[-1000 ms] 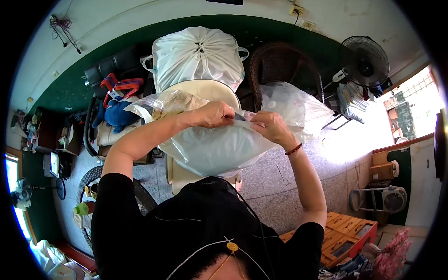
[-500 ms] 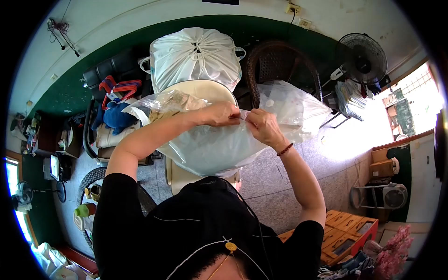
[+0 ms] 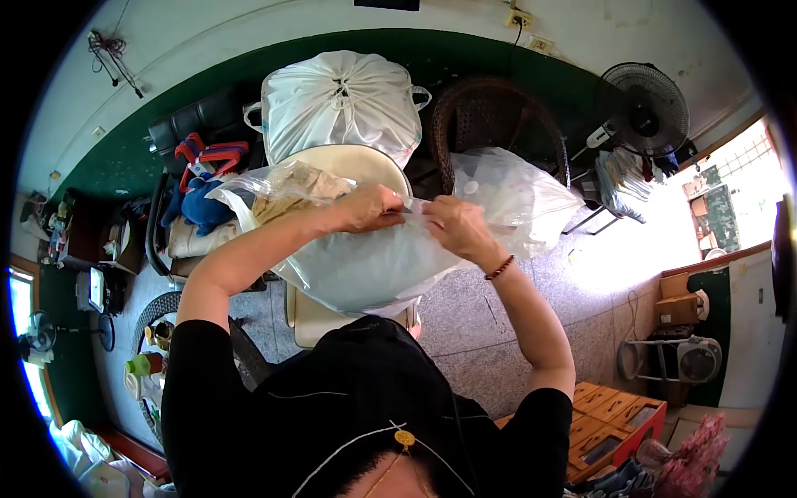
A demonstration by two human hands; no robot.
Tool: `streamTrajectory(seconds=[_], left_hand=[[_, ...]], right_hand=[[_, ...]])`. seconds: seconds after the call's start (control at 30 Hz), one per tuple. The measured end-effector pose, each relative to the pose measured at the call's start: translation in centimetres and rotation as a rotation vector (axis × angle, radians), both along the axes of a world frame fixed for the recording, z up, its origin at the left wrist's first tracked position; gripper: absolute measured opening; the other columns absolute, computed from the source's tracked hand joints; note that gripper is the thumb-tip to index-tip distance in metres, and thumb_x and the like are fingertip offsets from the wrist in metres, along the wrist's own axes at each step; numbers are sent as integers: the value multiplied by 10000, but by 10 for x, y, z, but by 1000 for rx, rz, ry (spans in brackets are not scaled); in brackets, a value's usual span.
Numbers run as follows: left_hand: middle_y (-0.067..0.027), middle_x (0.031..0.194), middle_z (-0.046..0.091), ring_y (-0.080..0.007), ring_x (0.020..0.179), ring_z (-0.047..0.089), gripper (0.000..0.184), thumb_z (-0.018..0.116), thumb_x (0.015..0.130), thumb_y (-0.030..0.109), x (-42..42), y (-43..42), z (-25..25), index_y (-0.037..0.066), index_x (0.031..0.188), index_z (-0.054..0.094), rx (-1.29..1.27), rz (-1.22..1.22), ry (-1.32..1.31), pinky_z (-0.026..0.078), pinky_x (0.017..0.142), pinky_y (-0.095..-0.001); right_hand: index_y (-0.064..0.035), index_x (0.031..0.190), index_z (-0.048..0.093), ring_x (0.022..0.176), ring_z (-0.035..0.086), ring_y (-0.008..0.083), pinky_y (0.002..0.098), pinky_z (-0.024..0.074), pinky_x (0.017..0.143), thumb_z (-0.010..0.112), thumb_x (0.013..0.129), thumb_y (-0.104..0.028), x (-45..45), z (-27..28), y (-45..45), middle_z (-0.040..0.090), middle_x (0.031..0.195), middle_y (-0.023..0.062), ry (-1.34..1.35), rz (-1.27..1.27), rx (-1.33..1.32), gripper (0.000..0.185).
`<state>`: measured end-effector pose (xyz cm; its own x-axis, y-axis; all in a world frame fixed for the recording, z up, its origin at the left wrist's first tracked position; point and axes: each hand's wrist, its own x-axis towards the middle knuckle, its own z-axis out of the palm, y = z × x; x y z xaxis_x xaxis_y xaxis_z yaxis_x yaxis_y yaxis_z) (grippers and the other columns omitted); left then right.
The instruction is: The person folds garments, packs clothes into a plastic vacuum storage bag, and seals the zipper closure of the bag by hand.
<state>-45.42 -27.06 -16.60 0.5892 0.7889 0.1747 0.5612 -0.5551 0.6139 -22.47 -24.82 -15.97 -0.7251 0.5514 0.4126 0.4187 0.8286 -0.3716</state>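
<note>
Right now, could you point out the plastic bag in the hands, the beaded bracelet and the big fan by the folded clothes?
Plastic bag (image 3: 357, 270): head view, its bulging side.
Bracelet (image 3: 501, 269): head view, its beads.
Fan (image 3: 642, 116): head view, its dark hub.

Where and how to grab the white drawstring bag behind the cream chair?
Best by the left loop and right loop together, from either side of the white drawstring bag. Both loops stick out from its bulging body, while the cream chair blocks its near side. Fallback: the gathered top, from above.
</note>
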Motion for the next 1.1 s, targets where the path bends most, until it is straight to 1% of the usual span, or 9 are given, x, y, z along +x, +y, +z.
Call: streamTrajectory(seconds=[0.03, 0.17, 0.33, 0.47, 0.57, 0.67, 0.87, 0.9, 1.1], left_hand=[[-151, 749, 596, -341, 699, 575, 134, 642, 774, 168, 1, 1, 3, 58, 846, 618, -4, -3, 81, 453, 613, -395], [-153, 755, 594, -333, 732, 580, 127, 632, 773, 166, 14, -3, 17, 60, 841, 618, -37, 43, 143, 451, 646, -398], [-171, 728, 566, -338, 718, 564, 110, 611, 763, 146, 31, -5, 12, 40, 786, 592, -120, 82, -59, 434, 650, -410], [-172, 743, 558, -340, 712, 552, 97, 605, 760, 127, 34, -10, 13, 43, 802, 580, -75, 120, 61, 425, 649, -416], [-165, 765, 556, -346, 721, 543, 115, 598, 763, 126, 36, -14, 8, 46, 840, 569, -13, 144, -10, 428, 665, -419], [-167, 825, 579, -354, 758, 549, 163, 595, 763, 139, 31, -11, 1, 50, 898, 578, -24, 162, 132, 435, 690, -423], [-186, 843, 607, -358, 780, 583, 249, 556, 795, 179, 39, -2, 5, 74, 1015, 606, -201, 113, 149, 444, 676, -426], [-187, 797, 601, -365, 735, 577, 214, 542, 796, 164, 41, -2, 2, 63, 972, 610, -107, 99, 50, 440, 647, -424], [-176, 791, 597, -352, 749, 584, 194, 567, 768, 120, 43, -7, 4, 61, 946, 617, 49, 67, 68, 448, 659, -422]], right_hand=[[-23, 806, 601, 708, 581, 304, 373, 461, 610, 616, 736, -65, 12, 6, 5, 578, 758, 113, -51, -3, -30, 83], [12, 765, 600, 674, 580, 325, 373, 457, 598, 627, 736, -63, 45, 21, 11, 587, 732, 137, -55, 27, -196, 85], [-9, 758, 590, 667, 570, 327, 392, 447, 587, 598, 739, -63, 56, 0, 20, 567, 698, 138, 30, 96, -143, 58], [-34, 741, 574, 668, 566, 327, 402, 443, 581, 568, 747, -78, 55, 1, 26, 549, 668, 127, 76, 167, -124, 44], [8, 718, 587, 673, 578, 319, 383, 452, 597, 638, 719, -61, 57, -3, 30, 576, 706, 146, 26, 166, -126, 86], [-33, 779, 594, 708, 577, 325, 403, 454, 623, 581, 741, -84, 58, 5, 31, 565, 723, 131, -34, 183, -209, 65], [-8, 762, 587, 701, 584, 325, 386, 459, 613, 617, 712, -49, 36, -1, 29, 580, 737, 140, 101, 251, -178, 71], [-16, 734, 580, 703, 581, 339, 398, 461, 612, 600, 701, -38, 34, -3, 28, 570, 723, 145, 107, 244, -201, 45], [-7, 735, 580, 702, 585, 337, 392, 459, 606, 595, 726, -55, 31, 0, 18, 572, 717, 148, 34, 85, -249, 52]])
